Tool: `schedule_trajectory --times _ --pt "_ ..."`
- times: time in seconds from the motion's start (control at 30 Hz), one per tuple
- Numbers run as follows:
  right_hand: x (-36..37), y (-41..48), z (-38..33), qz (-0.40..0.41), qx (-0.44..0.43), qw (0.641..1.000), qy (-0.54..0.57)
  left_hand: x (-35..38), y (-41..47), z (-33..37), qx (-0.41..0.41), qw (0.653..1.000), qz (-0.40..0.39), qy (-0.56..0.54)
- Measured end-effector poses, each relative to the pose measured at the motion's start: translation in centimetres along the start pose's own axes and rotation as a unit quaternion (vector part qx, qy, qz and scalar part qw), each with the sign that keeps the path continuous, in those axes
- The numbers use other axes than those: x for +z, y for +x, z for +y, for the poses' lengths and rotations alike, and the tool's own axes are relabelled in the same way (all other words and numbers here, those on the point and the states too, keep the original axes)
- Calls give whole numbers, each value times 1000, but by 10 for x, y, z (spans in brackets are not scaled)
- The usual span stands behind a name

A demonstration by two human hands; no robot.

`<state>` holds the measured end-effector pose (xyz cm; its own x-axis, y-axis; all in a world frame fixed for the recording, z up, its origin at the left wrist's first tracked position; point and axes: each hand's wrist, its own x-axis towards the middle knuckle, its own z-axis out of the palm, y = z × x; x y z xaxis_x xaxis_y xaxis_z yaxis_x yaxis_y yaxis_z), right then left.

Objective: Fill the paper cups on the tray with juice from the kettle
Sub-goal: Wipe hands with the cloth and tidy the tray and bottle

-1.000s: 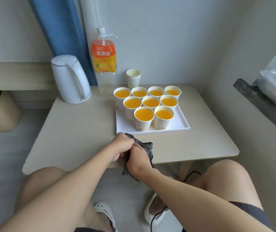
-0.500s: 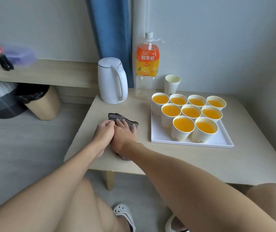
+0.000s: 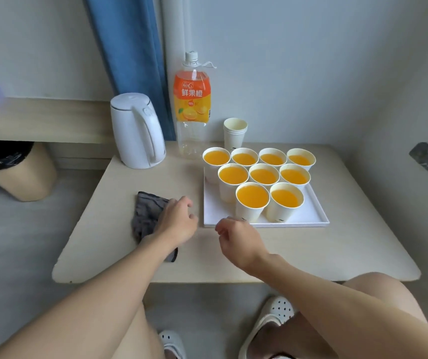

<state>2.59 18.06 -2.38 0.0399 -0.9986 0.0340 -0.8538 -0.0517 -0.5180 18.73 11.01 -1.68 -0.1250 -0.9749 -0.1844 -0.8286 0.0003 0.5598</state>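
Observation:
Several paper cups [image 3: 253,200] full of orange juice stand in rows on the white tray [image 3: 316,216] at the table's right middle. The white kettle [image 3: 137,130] stands upright at the back left, lid down, nobody touching it. My left hand [image 3: 177,221] hovers with loosely curled fingers over the right edge of a dark grey cloth [image 3: 145,213] lying flat on the table. Just in front of the tray's near left corner, my right hand [image 3: 236,238] hangs with relaxed, curled fingers and holds nothing.
A nearly empty juice bottle [image 3: 192,104] and a stack of unused paper cups [image 3: 235,133] stand behind the tray by the wall. The small table [image 3: 350,255] has rounded corners. A bin [image 3: 26,174] sits on the floor at left. My knees are under the table's front edge.
My two hands have come apart and let go of the cloth, which now lies on the table. The right hand has moved right, toward the tray's front edge.

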Motion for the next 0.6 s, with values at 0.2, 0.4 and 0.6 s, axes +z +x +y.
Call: schedule_trajectory --times 0.2,0.4,0.6 --pt "-53 -23 77 81 148 986 -18 31 28 36 -38 995 -47 -81" --pt "-80 -13 144 163 307 937 -21 47 53 40 -118 990 -6 -75" --pt "-80 0 171 124 377 915 67 58 65 33 -137 988 31 -67"
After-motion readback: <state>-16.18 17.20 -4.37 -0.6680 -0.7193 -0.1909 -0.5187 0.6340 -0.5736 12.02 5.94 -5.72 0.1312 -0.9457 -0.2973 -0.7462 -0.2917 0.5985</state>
